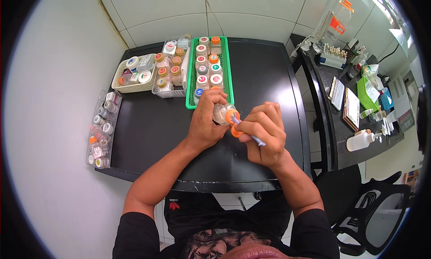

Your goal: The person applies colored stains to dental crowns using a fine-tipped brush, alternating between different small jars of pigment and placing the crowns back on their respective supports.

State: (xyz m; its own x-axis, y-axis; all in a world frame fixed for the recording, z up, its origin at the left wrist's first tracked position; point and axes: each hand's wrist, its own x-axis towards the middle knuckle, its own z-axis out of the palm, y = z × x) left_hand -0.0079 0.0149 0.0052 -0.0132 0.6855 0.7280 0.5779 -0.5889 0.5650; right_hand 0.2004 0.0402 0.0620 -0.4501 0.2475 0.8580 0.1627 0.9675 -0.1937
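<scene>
My left hand [207,117] is wrapped round a small clear bottle [221,114] with an orange neck [231,115], tilted toward my right hand. My right hand [266,134] grips a thin pale blue stick-like tool [257,140], its far end at the bottle's mouth. Whether that end is inside the bottle, I cannot tell. Below the mouth an orange cap [235,132] shows by the right fingertips, which seem to hold it too. Just beyond my left hand stands a green basket [230,77] of capped bottles.
On the black table [256,75], a clear bin [170,95] of bottles and a cream basket [134,88] stand left of the green basket. A clear tray [91,124] of small jars lines the left edge. The right-hand bench holds a white pump bottle [358,142]; a black chair [381,209] stands below.
</scene>
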